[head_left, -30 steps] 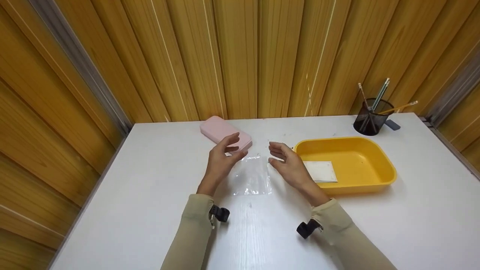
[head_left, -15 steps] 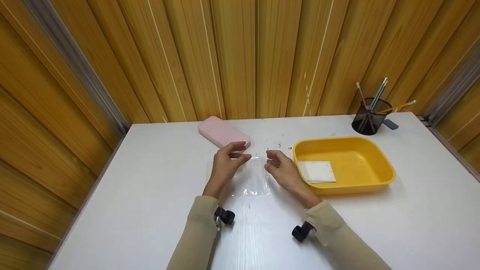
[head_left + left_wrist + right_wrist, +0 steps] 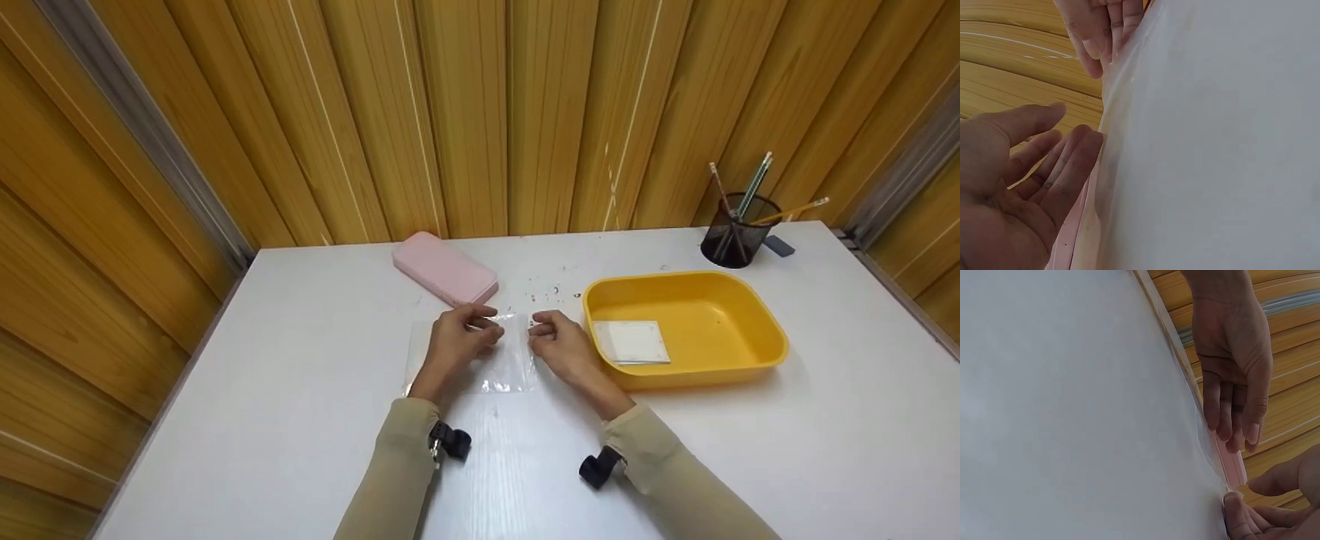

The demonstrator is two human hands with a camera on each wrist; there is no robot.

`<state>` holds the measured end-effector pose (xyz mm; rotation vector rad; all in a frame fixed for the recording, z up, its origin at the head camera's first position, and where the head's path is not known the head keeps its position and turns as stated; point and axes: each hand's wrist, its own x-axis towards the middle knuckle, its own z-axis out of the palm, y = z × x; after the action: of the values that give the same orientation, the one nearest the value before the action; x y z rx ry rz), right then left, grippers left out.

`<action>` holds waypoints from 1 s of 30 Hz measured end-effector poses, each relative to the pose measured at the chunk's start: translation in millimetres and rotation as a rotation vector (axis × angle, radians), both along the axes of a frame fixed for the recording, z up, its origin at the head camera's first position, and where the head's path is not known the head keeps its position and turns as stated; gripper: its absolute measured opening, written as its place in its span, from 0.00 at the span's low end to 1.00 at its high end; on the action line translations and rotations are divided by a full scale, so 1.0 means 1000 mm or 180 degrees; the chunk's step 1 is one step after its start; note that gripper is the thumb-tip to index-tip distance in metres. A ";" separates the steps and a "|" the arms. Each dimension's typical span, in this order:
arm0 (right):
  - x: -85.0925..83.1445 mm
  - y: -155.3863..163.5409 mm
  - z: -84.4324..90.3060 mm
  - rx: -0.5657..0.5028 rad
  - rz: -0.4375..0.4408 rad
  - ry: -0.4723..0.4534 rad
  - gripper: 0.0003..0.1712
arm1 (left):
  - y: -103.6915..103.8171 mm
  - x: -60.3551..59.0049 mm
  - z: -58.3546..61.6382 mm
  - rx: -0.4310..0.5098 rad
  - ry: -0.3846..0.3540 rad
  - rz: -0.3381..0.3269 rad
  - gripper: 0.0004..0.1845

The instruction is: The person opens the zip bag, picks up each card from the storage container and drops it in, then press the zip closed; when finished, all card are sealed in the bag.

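A clear plastic bag (image 3: 510, 371) lies flat on the white table, its left part overlapped by my left hand (image 3: 457, 341). The fingers of that hand are loosely bent; in the left wrist view the left hand (image 3: 1022, 174) has its thumb apart from the fingers, with fingertips right at the table surface. My right hand (image 3: 568, 349) is at the bag's right edge. In the right wrist view the right hand (image 3: 1280, 506) has its fingertips low at the bag's edge and its thumb apart from them. A pink case (image 3: 444, 266) lies just beyond the left hand.
A yellow tray (image 3: 690, 373) stands right of the right hand, with white square sheets (image 3: 637, 343) in its left end. Behind it are a black mesh cup (image 3: 731, 244) of pencils and a dark eraser (image 3: 780, 246). Small dark specks (image 3: 556, 289) dot the table. A wood-patterned wall (image 3: 480, 120) closes the back.
Both hands have come down and nearer to me, onto the plastic bag. The left hand has moved off the pink case, and the right hand sits closer to the bag's right edge.
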<state>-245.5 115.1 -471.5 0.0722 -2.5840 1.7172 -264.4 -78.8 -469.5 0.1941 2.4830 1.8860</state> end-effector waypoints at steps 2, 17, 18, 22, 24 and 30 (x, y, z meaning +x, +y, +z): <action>-0.001 -0.001 0.000 -0.0129 0.0000 -0.0057 0.20 | 0.001 0.000 0.000 -0.0033 0.0012 0.0000 0.14; 0.002 -0.003 -0.005 -0.0779 0.0507 -0.0146 0.14 | 0.005 0.004 -0.004 0.0235 -0.0077 -0.0065 0.11; 0.002 -0.003 -0.005 -0.0780 0.0514 -0.0163 0.14 | 0.005 0.004 -0.004 0.0260 -0.0098 -0.0066 0.12; 0.002 -0.002 -0.004 -0.0737 0.0577 -0.0160 0.15 | 0.004 0.005 -0.003 0.0282 -0.0158 -0.0053 0.11; 0.002 -0.002 -0.004 -0.0740 0.0607 -0.0149 0.15 | 0.004 0.005 -0.002 0.0288 -0.0164 -0.0052 0.11; 0.003 -0.001 -0.001 -0.0685 0.0644 -0.0106 0.16 | 0.003 0.007 -0.001 0.0289 -0.0098 -0.0084 0.10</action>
<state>-242.7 114.3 -472.5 0.3100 -2.4701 2.0706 -257.5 -75.6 -470.5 0.1966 2.3654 1.9776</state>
